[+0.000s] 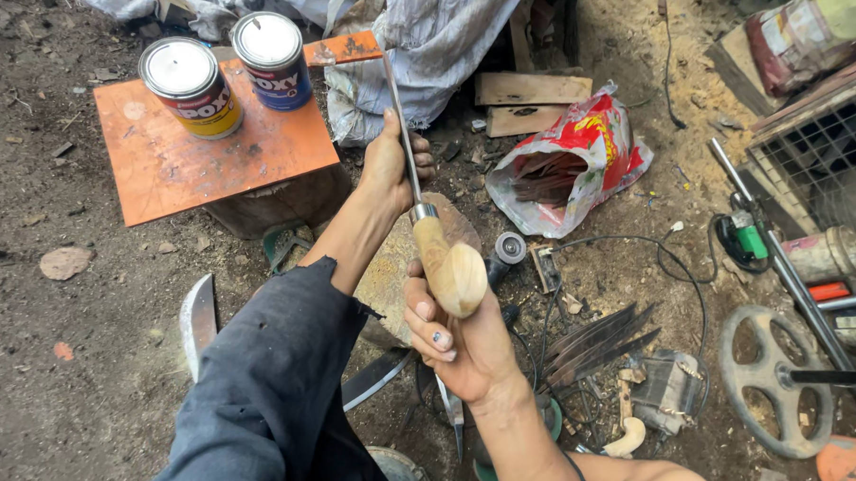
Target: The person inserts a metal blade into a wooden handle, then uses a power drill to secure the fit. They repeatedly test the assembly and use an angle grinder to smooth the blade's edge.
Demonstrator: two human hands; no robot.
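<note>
Right hand [455, 339]: clamped round the pale wooden handle [448, 268] of my knife, nearest me.
Left hand [392, 161]: farther out, gripping the knife blade [400, 128], edge up.
Knife: held in the air between both hands, over the dirt ground [82, 376].
Beyond: orange tabletop [169, 164] carrying two tins [190, 88].
Right of it: red plastic bag [577, 159].

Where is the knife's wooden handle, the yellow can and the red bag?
wooden handle [448, 268], head view, on the rounded light wood.
yellow can [191, 86], head view, on its side wall below the lid.
red bag [600, 140], head view, on its crinkled upper side.
</note>
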